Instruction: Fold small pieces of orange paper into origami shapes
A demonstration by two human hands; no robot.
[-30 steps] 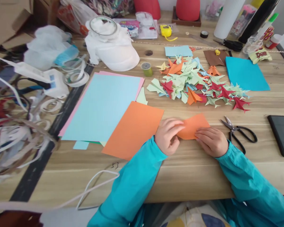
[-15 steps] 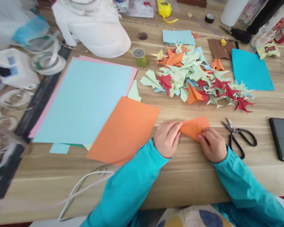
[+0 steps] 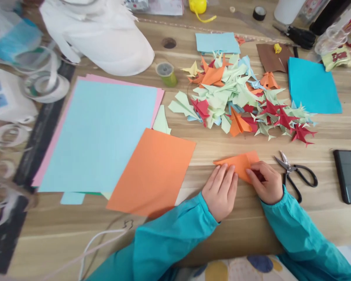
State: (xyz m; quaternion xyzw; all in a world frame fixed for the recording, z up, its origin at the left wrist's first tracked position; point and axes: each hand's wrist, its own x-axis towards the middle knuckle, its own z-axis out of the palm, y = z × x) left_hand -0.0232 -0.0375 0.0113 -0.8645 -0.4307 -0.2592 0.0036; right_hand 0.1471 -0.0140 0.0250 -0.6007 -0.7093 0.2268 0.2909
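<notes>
A small folded orange paper (image 3: 239,163) lies on the wooden table (image 3: 222,234) in front of me. My left hand (image 3: 221,192) lies flat with its fingers stretched out, the fingertips pressing the paper's left part. My right hand (image 3: 266,182) is curled over the paper's right edge and pinches a fold there. Both arms wear teal sleeves. A large orange sheet (image 3: 152,171) lies just left of my left hand.
A heap of folded paper shapes (image 3: 240,101) lies beyond the hands. Black-handled scissors (image 3: 298,175) and a dark phone (image 3: 348,175) lie to the right. Light blue and pink sheets (image 3: 102,128), a blue sheet (image 3: 312,86), a green spool (image 3: 166,73), tape rolls and a white object sit around.
My left hand has gone from pinching the paper's left corner to lying flat on it. My right hand stays at the right edge. The view has shifted slightly forward and down.
</notes>
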